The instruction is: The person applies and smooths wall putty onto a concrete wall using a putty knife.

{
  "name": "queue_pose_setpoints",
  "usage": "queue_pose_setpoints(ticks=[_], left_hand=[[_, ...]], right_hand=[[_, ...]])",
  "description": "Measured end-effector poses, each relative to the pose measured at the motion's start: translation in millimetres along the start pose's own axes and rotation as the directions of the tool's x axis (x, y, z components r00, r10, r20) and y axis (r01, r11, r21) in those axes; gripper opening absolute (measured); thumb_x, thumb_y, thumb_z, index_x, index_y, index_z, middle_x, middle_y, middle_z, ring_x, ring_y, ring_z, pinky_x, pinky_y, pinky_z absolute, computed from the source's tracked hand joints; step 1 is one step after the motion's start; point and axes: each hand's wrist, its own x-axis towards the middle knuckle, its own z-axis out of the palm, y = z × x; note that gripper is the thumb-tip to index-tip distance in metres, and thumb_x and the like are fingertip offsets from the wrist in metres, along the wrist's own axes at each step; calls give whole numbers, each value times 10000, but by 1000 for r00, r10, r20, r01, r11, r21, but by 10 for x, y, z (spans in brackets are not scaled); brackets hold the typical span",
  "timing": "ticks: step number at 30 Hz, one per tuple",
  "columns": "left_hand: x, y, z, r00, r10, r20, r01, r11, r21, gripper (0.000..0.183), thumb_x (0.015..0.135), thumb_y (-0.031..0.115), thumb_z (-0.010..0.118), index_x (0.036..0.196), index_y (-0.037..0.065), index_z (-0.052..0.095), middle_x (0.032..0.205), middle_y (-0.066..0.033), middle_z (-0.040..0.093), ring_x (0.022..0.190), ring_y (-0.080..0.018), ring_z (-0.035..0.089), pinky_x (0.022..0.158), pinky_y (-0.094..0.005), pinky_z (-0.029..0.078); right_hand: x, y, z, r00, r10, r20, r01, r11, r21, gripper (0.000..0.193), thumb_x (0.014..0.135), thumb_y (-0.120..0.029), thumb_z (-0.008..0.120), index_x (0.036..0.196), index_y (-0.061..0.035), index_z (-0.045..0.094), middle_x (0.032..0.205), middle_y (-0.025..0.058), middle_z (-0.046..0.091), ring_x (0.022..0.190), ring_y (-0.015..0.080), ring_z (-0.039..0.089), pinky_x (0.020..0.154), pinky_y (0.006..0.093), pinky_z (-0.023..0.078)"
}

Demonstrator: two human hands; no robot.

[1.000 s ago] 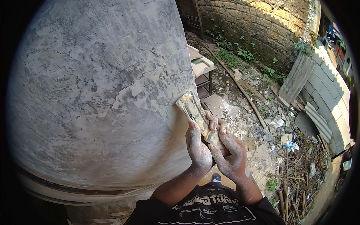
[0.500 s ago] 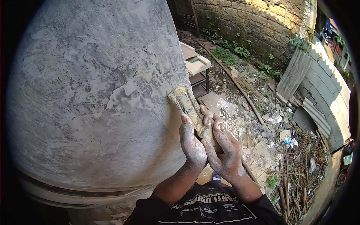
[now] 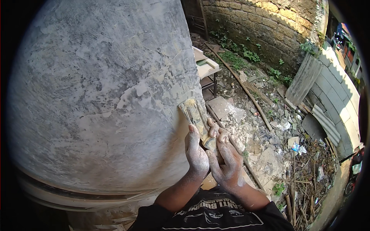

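A worn, flat scraper [image 3: 196, 117] smeared with grey and yellowish filler is held in both hands. Its wide end meets the face of the grey plastered wall [image 3: 115, 96], close to the vertical edge. My left hand [image 3: 197, 156] is closed against its left side, thumb pointing up along it. My right hand [image 3: 228, 163] wraps the lower end from the right, fingers curled over the front. White dust coats both hands. The palms hide part of the handle.
Beyond the wall's edge stands a small dark-framed table [image 3: 209, 71] with boards on top. Rubble [image 3: 269, 146], long poles [image 3: 239, 82] and dry sticks [image 3: 298, 184] litter the ground at right. A brick wall [image 3: 254, 29] and a pale block wall [image 3: 331, 84] bound the yard.
In the picture, the scraper and both hands sit slightly lower, and the wall edge has shifted a little right. The grip looks the same.
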Motion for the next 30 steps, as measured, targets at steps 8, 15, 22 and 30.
queue_pose_setpoints(ticks=[8,15,22,30], left_hand=[[76,120,96,999,34,-38,-33,999,25,491,959,430,332,1038,-42,443,763,-78,426,703,-213,444,656,-324,400],[90,178,160,1000,27,-3,-27,998,50,487,962,422,327,1045,-44,439,769,-79,428,701,-215,440,662,-325,399],[78,178,141,999,-43,13,44,998,-55,503,962,424,331,1061,-58,436,791,-84,423,732,-208,435,685,-327,398],[-10,233,121,997,-71,19,72,997,-20,502,965,411,325,1085,-65,435,794,-81,416,744,-199,421,710,-322,393]], right_hand=[[42,-96,42,999,27,35,-25,999,-38,382,793,-65,636,1104,124,520,1038,296,564,924,390,606,778,385,502],[88,-151,53,997,56,44,-55,998,-20,400,790,-70,636,1111,136,513,1082,316,547,983,415,584,822,391,496],[66,-183,74,998,59,4,-59,998,8,410,795,-51,635,1124,150,496,1047,302,558,954,406,597,779,372,509],[65,-205,80,998,-64,-14,63,996,-60,429,794,-51,636,1142,146,482,1108,324,530,960,407,598,776,373,509]])
